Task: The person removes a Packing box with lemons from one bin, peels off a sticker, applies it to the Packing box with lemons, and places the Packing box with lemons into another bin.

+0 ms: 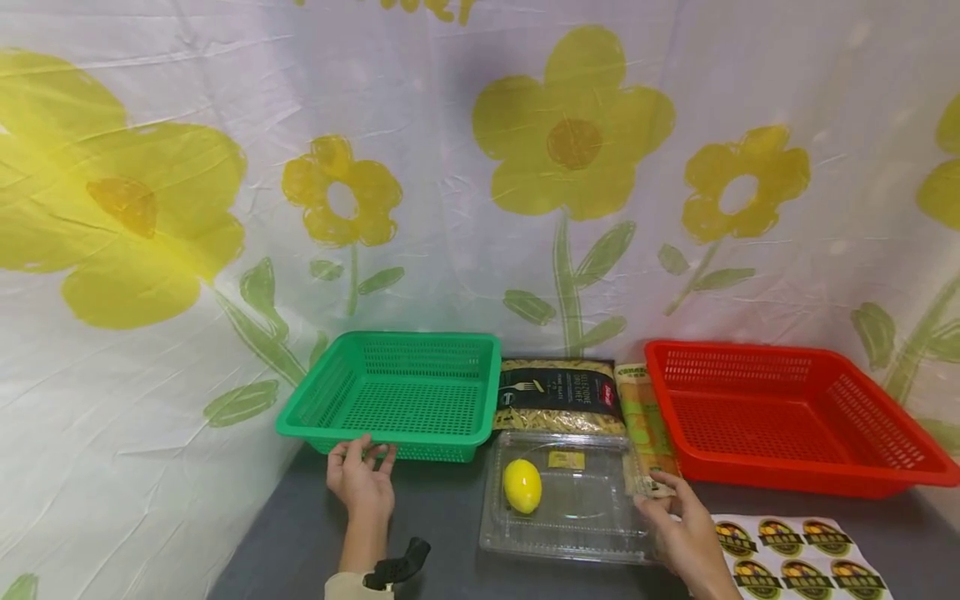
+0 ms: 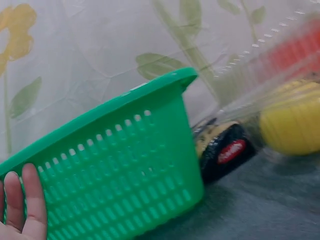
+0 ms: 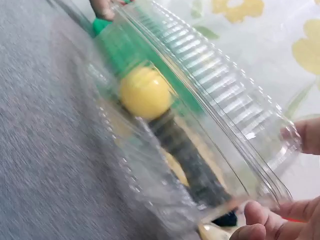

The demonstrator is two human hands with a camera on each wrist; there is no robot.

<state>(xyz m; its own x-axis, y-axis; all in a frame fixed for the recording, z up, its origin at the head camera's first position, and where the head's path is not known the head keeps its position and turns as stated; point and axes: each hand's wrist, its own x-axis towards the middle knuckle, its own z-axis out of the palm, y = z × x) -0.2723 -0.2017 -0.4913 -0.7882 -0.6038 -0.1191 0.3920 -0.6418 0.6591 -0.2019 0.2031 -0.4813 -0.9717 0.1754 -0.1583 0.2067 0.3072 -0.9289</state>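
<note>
We observe two bare hands working above a dark grey surface [image 1: 442, 517]. The right hand [image 1: 682, 529] grasps a clear plastic container [image 1: 570, 542] at its right edge; the thumb and fingers pinch the rim near the corner. The container is positioned at the near centre of the surface. A yellow lemon [image 1: 522, 486] sits in the left part of the container and shows through the clear plastic. The right wrist view is blurred, so we cannot tell whether the gripped edge is raised off the surface.

We find the left hand [image 1: 365, 479] at the near side of a green basket [image 1: 442, 450], left of the container. Its fingers are released and relaxed, with the fingertips at the basket wall just below the rim. A black wrist mount [image 1: 401, 567] is fitted beside the cuff of a light sleeve [image 1: 348, 586].

On the far side of the container we note a bag of pasta [image 1: 558, 396] with a black label. To its right, a green and orange packet [image 1: 645, 417] lies between the bag and a red basket [image 1: 795, 477], which occupies the right side. Near the right hand, a sheet of round stickers [image 1: 798, 554] rests on the surface. A white curtain [image 1: 450, 167] printed with yellow flowers forms the far boundary.
</note>
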